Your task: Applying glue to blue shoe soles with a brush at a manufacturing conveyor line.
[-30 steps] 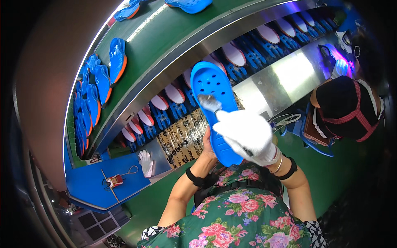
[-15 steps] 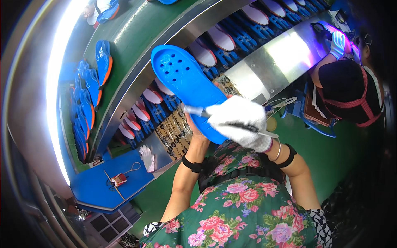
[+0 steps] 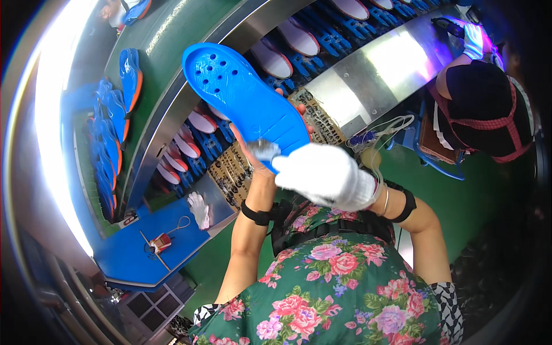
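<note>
A blue shoe sole with several round holes and a raised rim lies tilted across my bare left hand. The thumb runs along its left edge and fingertips curl round the right edge, so this hand is closed on it. My right hand, in a white knit glove, is closed over the near end of the sole. From it sticks out a brush, blurred by motion, its tip over the sole's lower part; the glove hides its handle. Parts of the sole's surface shine as if wet.
Blue soles with orange edges stand on a green conveyor at the left. Beyond a metal rail, a lower shelf holds white-and-red shoes and blue pieces. A blue table bears a white glove. A co-worker sits at the right.
The sole has shifted left and slightly up in view, with both hands along. My right hand has turned and the brush now lies lower on the sole, its handle no longer visible.
</note>
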